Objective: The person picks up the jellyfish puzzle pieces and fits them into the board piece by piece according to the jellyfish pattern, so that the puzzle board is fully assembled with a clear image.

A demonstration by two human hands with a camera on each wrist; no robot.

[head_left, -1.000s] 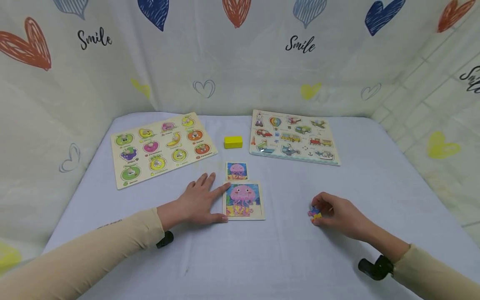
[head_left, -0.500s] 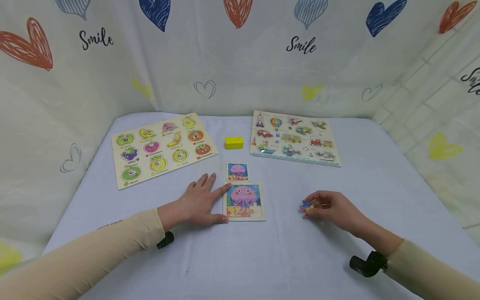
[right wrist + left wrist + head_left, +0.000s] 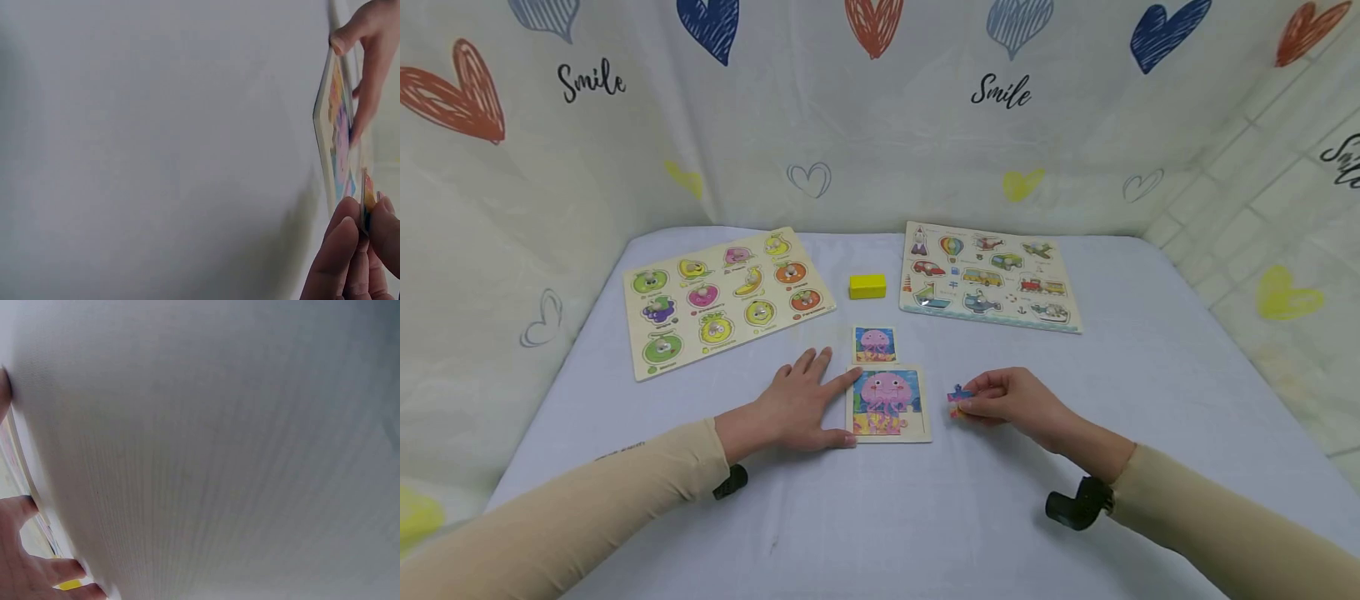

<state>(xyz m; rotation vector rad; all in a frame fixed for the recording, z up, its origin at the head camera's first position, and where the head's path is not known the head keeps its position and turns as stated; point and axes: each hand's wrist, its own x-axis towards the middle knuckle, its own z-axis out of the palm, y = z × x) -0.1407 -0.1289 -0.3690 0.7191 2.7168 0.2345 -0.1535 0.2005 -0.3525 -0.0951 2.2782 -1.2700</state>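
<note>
A square jigsaw puzzle with a pink jellyfish lies mid-table; bare wood shows at its lower right corner. My left hand rests beside it with fingers spread, forefinger and thumb touching the frame's left edge. Just right of the puzzle, my right hand pinches a small puzzle piece coloured blue, pink and yellow between thumb and fingers. In the right wrist view the piece stands on edge between the fingertips, apart from the frame. A small jellyfish picture card lies against the puzzle's far edge.
Behind the card sits a yellow block. A fruit puzzle board lies at the back left, a vehicle puzzle board at the back right. White cloth covers the table.
My right hand has carried the puzzle piece leftwards across the table, close to the jellyfish puzzle's right side. My left hand has kept its place.
</note>
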